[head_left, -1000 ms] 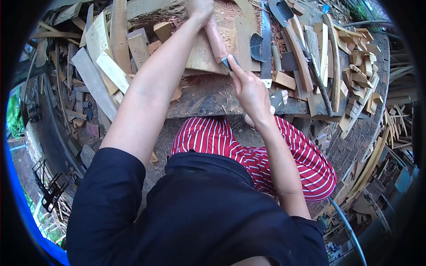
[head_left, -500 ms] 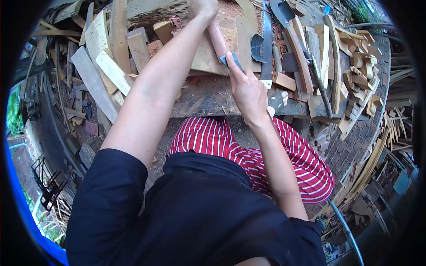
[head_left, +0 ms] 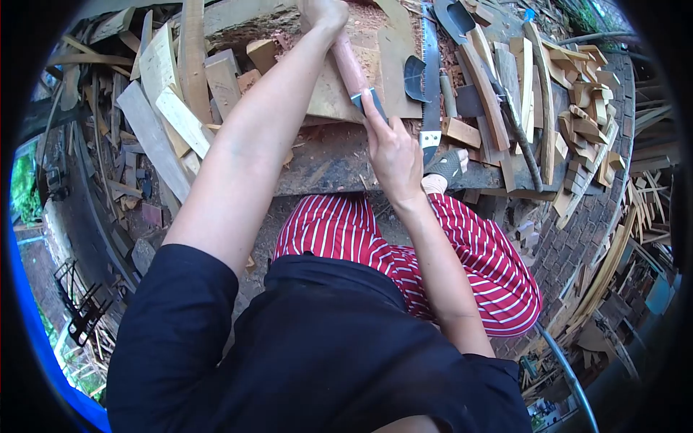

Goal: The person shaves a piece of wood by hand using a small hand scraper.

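At the top edge of the view, my left hand [head_left: 325,13] is closed around the upper end of a pinkish, rounded wooden stick [head_left: 348,63]. The stick slants down toward me over a wooden board. My right hand [head_left: 395,151] grips a dark blue-grey folded piece of sandpaper [head_left: 370,105], the index finger stretched along it. This sandpaper lies against the stick's lower end, and my thumb is mostly hidden. Right of the stick, a curled dark sheet [head_left: 415,78] rests beside a long handsaw blade [head_left: 432,79].
Pinkish shavings [head_left: 367,16] cover part of the board [head_left: 401,94]. Long wood offcuts [head_left: 155,137] lean at the left. Curved wood pieces [head_left: 487,97] and small blocks [head_left: 592,108] pile up at the right. A sandalled foot [head_left: 449,166] is beside the bench edge.
My right hand and the sandpaper have shifted slightly left and down along the stick. The stick's lower end has moved a little left. My left hand keeps its grip.
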Demonstrator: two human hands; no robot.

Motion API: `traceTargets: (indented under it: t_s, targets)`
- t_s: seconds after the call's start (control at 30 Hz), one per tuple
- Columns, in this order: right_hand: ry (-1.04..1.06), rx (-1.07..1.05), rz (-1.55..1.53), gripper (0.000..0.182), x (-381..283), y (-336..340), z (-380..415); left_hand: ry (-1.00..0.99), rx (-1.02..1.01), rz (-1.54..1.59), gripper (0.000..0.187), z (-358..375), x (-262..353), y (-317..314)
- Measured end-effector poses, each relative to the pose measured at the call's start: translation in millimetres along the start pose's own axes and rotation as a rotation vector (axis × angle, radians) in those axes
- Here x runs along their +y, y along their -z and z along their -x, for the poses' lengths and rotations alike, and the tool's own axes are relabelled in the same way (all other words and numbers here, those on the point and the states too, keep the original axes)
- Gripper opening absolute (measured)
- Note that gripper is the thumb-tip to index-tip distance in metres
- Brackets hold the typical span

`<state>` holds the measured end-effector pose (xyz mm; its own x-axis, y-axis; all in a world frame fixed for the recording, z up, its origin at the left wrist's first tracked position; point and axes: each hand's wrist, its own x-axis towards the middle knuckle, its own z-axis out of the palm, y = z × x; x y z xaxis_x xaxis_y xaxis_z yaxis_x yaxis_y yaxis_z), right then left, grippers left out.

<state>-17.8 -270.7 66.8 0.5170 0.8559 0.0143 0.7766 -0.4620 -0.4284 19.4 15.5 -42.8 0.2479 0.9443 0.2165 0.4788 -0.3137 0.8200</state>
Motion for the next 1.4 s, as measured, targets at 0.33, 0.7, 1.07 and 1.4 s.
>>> traceTargets:
  t_s: [0.33, 0.7, 1.07, 1.4]
  targets:
    - [-0.029, -0.088, 0.043, 0.042, -4, 5, -9, 0.074, -0.010, -0.105, 0.061, -1, 0, 2]
    - [-0.052, -0.161, -0.140, 0.037, 3, 14, -27, -0.072, 0.094, -0.080, 0.046, -2, -16, -11]
    - [-0.075, -0.205, -0.222, 0.045, -5, 18, -27, -0.044, -0.054, 0.304, 0.023, -2, -32, -12]
    - [0.024, -0.107, -0.164, 0.038, -10, 8, -27, 0.069, -0.121, 0.712, 0.030, 1, -28, 0]
